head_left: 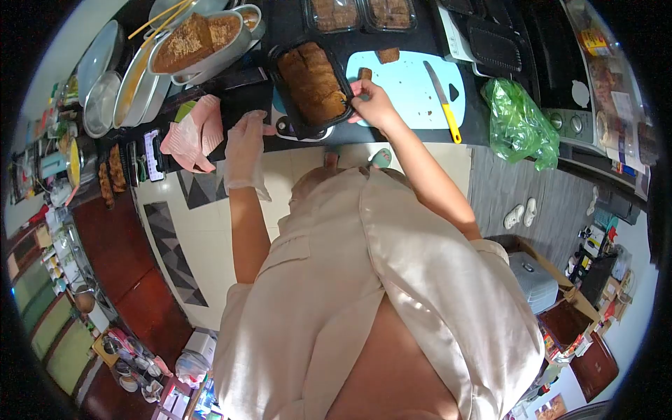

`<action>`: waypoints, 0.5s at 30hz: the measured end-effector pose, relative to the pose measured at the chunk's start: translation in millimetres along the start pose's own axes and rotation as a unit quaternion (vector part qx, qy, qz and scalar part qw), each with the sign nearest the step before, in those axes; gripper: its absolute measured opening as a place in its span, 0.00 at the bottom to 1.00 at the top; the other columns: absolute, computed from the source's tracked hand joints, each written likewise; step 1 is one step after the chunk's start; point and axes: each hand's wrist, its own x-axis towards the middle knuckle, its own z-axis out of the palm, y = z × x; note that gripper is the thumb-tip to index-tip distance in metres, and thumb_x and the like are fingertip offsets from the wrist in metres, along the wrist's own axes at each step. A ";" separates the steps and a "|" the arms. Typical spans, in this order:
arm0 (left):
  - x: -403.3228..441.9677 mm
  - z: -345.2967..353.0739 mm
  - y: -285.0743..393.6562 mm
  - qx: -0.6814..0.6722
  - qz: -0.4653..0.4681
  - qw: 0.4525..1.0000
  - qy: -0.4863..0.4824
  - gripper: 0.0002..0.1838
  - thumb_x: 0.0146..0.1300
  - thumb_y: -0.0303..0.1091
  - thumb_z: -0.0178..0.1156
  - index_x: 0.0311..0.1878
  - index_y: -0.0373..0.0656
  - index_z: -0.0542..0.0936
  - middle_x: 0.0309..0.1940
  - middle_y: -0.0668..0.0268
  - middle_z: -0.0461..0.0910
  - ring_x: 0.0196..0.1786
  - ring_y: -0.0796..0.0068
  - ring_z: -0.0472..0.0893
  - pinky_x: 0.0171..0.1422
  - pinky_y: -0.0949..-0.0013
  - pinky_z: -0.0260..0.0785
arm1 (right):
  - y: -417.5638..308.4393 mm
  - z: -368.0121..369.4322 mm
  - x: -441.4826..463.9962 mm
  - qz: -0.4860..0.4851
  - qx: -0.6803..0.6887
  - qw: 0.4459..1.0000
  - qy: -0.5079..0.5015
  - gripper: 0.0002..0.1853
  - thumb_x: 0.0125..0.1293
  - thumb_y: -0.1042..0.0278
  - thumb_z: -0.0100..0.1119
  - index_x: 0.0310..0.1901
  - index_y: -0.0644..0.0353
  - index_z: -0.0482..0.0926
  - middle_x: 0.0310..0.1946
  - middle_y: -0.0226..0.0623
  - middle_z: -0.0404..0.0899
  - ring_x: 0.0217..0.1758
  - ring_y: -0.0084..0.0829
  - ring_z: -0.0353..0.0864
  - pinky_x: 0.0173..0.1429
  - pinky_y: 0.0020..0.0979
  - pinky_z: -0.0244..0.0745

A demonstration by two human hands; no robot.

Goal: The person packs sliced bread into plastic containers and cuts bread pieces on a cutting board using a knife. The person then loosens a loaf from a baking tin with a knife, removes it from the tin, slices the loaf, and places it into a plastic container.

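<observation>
In the upper centre, a crusty brown block of cake (311,80) fills a glossy, rectangular black tray (292,115). The bare right hand (372,105) pinches its lower-right rim, cake just left of the fingers. The left hand (245,136), in a crinkled translucent glove (246,166), half-curls left of the tray; I cannot tell whether it holds anything.

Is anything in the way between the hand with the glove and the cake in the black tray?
Nothing I can see. The gloved left hand is just left of the black tray with the cake, and no object blocks the small gap. The right hand is at the opposite side.
</observation>
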 end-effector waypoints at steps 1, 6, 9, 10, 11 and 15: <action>-2.0 1.1 -1.4 -0.014 -0.007 1.000 -0.003 0.26 0.67 0.53 0.48 0.54 0.45 0.83 0.33 0.66 0.87 0.44 0.73 0.80 0.56 0.69 0.67 | 0.6 3.2 0.7 0.002 0.001 1.000 -0.002 0.14 0.60 0.85 0.53 0.49 0.72 0.74 0.46 0.42 0.75 0.38 0.37 0.84 0.32 0.34 0.89; -7.0 4.4 -7.8 -0.044 -0.010 0.999 -0.001 0.25 0.67 0.52 0.49 0.53 0.45 0.83 0.31 0.67 0.86 0.38 0.76 0.77 0.50 0.71 0.66 | -5.2 -3.5 5.4 -0.004 -0.027 1.000 0.003 0.15 0.63 0.86 0.49 0.51 0.68 0.73 0.45 0.40 0.76 0.37 0.34 0.84 0.35 0.32 0.89; -10.7 5.0 -11.6 -0.060 -0.017 0.998 0.000 0.24 0.67 0.52 0.50 0.52 0.45 0.83 0.29 0.68 0.85 0.31 0.81 0.73 0.43 0.73 0.64 | -7.1 -10.1 4.8 0.006 -0.029 1.000 0.007 0.14 0.63 0.86 0.50 0.51 0.69 0.73 0.44 0.40 0.77 0.38 0.34 0.85 0.35 0.33 0.89; -11.8 5.4 -14.9 -0.072 -0.005 0.997 -0.002 0.23 0.68 0.52 0.50 0.51 0.44 0.83 0.28 0.68 0.85 0.29 0.82 0.71 0.39 0.73 0.63 | -5.6 -10.3 6.1 0.006 -0.030 1.000 0.005 0.14 0.63 0.86 0.50 0.51 0.69 0.73 0.44 0.40 0.77 0.38 0.34 0.85 0.35 0.33 0.89; -13.3 6.2 -17.3 -0.084 0.007 0.996 -0.006 0.23 0.68 0.51 0.51 0.51 0.43 0.83 0.28 0.69 0.85 0.27 0.84 0.69 0.36 0.74 0.61 | -4.6 -9.6 8.5 -0.011 -0.026 1.000 0.000 0.14 0.62 0.85 0.52 0.50 0.71 0.73 0.42 0.41 0.76 0.37 0.36 0.84 0.33 0.34 0.89; -23.6 8.4 -17.7 -0.087 0.022 0.996 -0.002 0.23 0.68 0.51 0.51 0.50 0.42 0.83 0.28 0.69 0.85 0.25 0.84 0.67 0.33 0.74 0.60 | -9.3 -7.6 24.2 -0.019 -0.031 0.999 -0.036 0.16 0.61 0.81 0.55 0.51 0.72 0.72 0.40 0.41 0.75 0.32 0.37 0.84 0.31 0.36 0.89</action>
